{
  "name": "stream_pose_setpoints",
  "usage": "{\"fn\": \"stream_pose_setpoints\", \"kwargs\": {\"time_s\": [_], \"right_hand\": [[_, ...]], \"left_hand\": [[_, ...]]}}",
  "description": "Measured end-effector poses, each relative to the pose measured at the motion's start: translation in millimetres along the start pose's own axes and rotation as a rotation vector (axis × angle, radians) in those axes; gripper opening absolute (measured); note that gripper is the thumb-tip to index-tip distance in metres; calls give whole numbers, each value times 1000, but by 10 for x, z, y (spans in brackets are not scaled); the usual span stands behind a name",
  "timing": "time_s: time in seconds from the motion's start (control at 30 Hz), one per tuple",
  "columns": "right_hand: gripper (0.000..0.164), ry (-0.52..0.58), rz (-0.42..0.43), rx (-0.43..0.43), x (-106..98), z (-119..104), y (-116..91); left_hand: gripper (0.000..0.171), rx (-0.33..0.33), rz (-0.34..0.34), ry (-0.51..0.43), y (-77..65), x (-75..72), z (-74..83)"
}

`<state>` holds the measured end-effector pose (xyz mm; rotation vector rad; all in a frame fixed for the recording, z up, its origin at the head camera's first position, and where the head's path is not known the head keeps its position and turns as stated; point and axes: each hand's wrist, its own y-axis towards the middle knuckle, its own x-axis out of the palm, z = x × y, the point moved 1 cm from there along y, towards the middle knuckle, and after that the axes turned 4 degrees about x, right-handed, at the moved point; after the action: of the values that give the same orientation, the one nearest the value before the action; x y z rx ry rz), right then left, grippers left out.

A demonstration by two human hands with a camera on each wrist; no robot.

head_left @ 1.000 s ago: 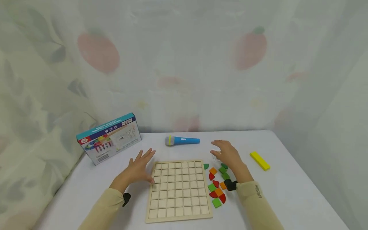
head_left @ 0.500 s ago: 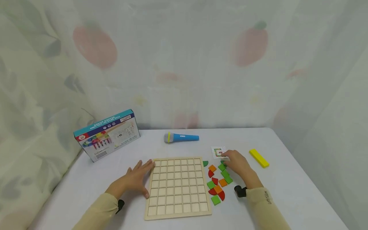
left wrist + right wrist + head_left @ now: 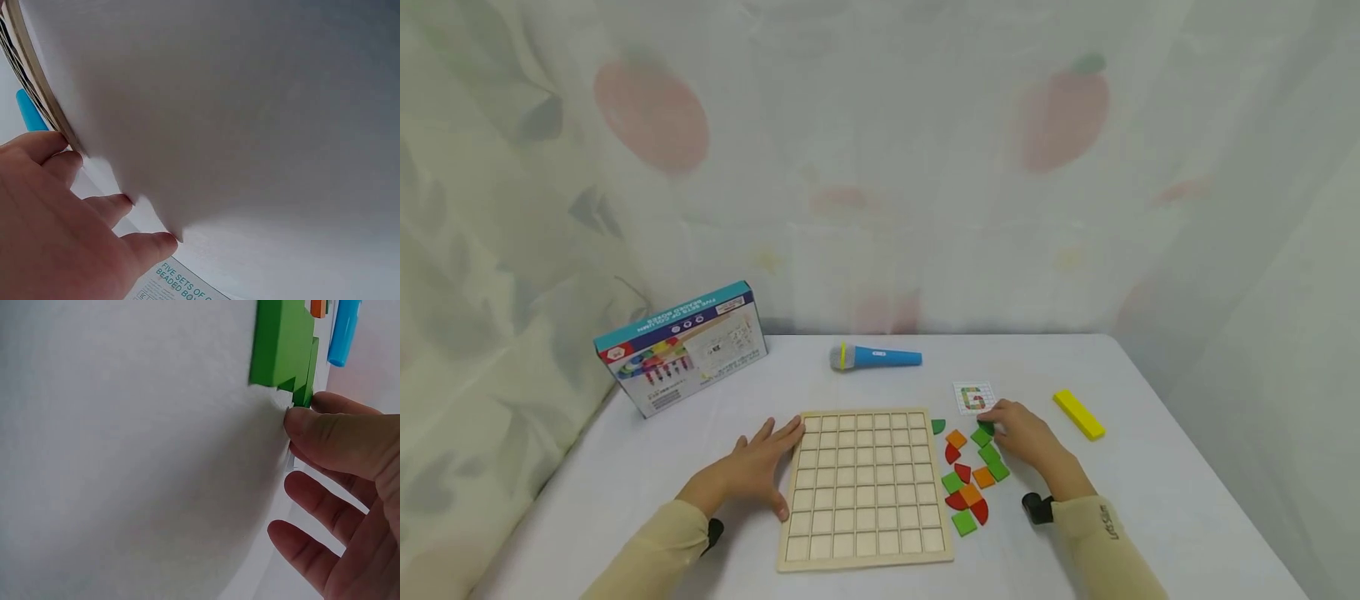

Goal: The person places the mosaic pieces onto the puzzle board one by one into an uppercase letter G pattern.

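Observation:
A wooden grid board lies flat in the head view. My left hand rests along its left edge with spread fingers; in the left wrist view its fingertips touch the tabletop and the board's corner. My right hand is at the pile's far end, its thumb and index finger at the two sides of a dark green quarter-circle tile, pinching it on the table. The other fingers of that hand are loosely bent. Just beyond lies a small card with a coloured G-like pattern.
Several green, orange and red tiles lie right of the board. A blue toy microphone lies behind it. A printed box stands at the back left, and a yellow bar lies to the right.
My right hand came off the card, uncovering its pattern, and drew back to the dark green tile. My left hand slid toward me along the board's edge, then stayed there.

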<state>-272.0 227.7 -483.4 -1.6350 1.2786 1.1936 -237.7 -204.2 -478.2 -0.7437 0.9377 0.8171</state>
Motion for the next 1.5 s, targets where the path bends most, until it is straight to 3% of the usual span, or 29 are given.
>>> {"fn": "stream_pose_setpoints", "kwargs": {"time_s": [0.53, 0.87, 1.0, 1.17, 1.5], "right_hand": [[19, -13, -30, 121, -22, -47, 62], [20, -21, -33, 129, -44, -21, 47], [21, -42, 32, 81, -88, -69, 50], [22, -61, 121, -16, -141, -327, 138], [21, -69, 148, -284, -43, -1240, 459]], "left_hand": [[136, -7, -2, 13, 16, -17, 22], [138, -1, 11, -7, 26, 22, -11], [138, 1, 14, 0, 34, 38, -21], [137, -5, 19, -7, -15, 57, -22], [137, -3, 6, 3, -1, 46, -14]]}}
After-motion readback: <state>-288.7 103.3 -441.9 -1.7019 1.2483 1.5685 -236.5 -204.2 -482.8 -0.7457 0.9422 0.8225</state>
